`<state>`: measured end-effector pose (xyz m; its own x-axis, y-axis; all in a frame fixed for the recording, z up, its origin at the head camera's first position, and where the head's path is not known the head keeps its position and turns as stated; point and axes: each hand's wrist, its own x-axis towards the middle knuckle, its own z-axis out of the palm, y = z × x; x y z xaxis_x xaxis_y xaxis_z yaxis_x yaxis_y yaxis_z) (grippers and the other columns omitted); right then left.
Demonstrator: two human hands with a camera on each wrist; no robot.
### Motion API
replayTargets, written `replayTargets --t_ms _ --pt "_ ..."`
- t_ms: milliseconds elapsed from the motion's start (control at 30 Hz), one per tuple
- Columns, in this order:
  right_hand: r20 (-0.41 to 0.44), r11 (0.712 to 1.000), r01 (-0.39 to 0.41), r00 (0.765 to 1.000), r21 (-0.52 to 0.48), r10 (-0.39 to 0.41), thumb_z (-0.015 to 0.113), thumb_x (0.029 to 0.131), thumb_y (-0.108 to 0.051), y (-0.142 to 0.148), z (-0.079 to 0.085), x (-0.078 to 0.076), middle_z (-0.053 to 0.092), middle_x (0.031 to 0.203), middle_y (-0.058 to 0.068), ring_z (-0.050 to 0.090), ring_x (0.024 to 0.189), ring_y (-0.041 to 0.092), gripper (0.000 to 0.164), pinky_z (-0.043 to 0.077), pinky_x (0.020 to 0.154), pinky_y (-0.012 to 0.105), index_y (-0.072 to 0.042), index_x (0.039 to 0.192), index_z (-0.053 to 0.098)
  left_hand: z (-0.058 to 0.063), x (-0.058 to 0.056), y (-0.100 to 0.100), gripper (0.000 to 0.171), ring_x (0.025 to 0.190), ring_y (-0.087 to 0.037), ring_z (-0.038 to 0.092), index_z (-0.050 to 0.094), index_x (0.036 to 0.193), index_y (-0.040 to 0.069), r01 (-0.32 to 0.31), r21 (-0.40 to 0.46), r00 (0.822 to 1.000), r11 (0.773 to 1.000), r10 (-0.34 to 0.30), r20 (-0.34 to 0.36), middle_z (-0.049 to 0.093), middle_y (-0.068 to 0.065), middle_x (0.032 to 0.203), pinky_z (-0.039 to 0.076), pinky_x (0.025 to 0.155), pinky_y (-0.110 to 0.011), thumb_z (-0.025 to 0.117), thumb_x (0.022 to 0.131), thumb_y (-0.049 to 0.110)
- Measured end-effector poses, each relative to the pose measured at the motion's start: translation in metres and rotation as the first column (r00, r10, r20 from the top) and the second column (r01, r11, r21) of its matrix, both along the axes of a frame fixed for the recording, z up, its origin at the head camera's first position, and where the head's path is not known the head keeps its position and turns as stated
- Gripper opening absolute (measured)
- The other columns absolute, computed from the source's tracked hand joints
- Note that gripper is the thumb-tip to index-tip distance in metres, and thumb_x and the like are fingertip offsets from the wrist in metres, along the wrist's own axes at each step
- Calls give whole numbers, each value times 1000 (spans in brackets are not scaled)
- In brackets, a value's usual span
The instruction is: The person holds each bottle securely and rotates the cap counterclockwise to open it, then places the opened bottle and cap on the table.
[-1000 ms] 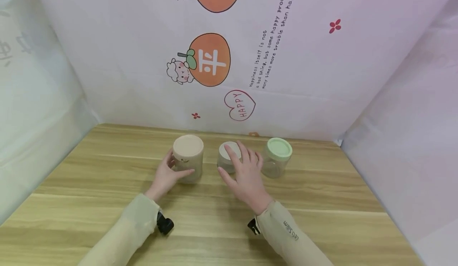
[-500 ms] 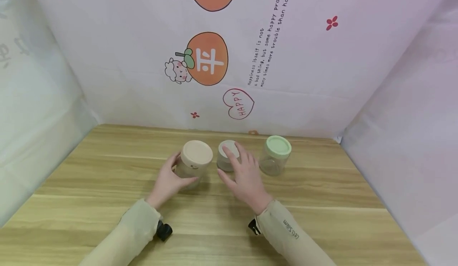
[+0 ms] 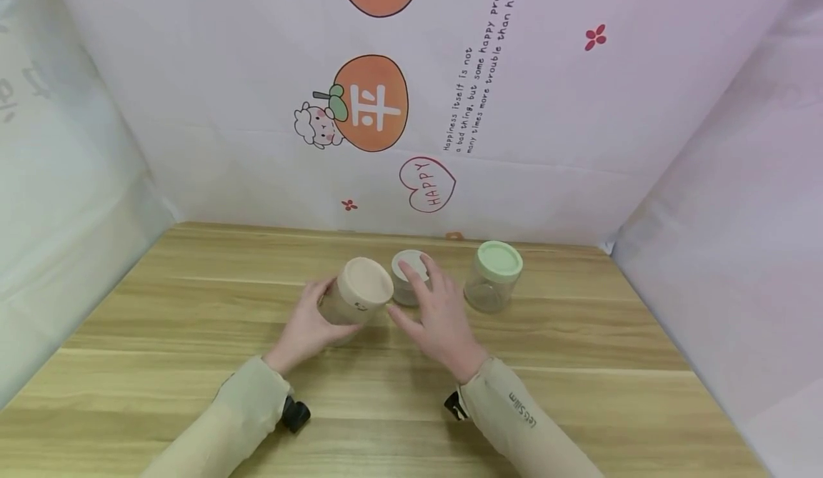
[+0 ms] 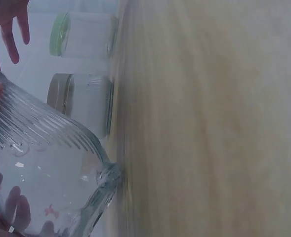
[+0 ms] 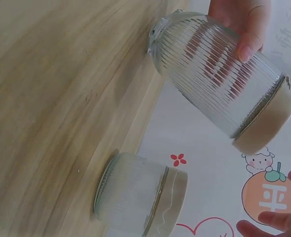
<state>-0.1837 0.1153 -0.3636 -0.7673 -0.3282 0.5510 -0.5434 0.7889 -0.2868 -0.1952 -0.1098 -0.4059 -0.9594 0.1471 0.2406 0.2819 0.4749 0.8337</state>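
My left hand (image 3: 308, 331) grips a tall ribbed glass jar (image 3: 357, 294) with a beige lid. The jar leans to the right, and one edge of its base is right at the tabletop in the left wrist view. My right hand (image 3: 444, 321) has its fingers spread over a short glass jar (image 3: 403, 292) with a pale lid, overlapping it in the head view. In the right wrist view, the right fingertips (image 5: 251, 228) are apart from the short jar (image 5: 135, 195), which stands upright. The tall jar's lid (image 5: 270, 121) tips toward the right hand.
A clear glass jar with a light green lid (image 3: 494, 278) stands upright to the right of the right hand. The wood-grain table (image 3: 379, 421) meets a printed white cloth (image 3: 527, 192) at the back, with more white cloth at both sides.
The tall jar has gone from upright to leaning right, and its lid has moved right, close to the short jar. The left hand turned with it; the right hand stayed nearly still.
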Motion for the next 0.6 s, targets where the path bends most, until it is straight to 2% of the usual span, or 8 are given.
replayTargets --t_ms 200,400,600 --pt "61 997 -45 997 -57 49 64 84 -42 -2 -1 -1 36 142 25 45 121 46 66 39 97 61 -13 139 44 -1 3 2 88 117 -34 47 44 138 6 45 -43 998 998 -47 -30 45 -16 127 38 100 -59 88 62 19" --pt "178 993 -64 981 -102 81 68 83 -41 -4 -1 0 33 144 26 40 127 46 70 38 98 63 -14 141 41 2 4 0 90 124 -35 45 39 140 11 91 -29 996 995 -90 21 46 -15 137 35 102 -60 87 64 18" --pt "272 988 -78 956 -132 112 69 82 -44 -10 0 0 29 147 24 38 129 46 72 40 97 62 -19 143 39 4 5 -2 90 123 -37 47 37 141 14 126 -49 991 991 -124 44 51 -14 136 38 99 -61 86 66 19"
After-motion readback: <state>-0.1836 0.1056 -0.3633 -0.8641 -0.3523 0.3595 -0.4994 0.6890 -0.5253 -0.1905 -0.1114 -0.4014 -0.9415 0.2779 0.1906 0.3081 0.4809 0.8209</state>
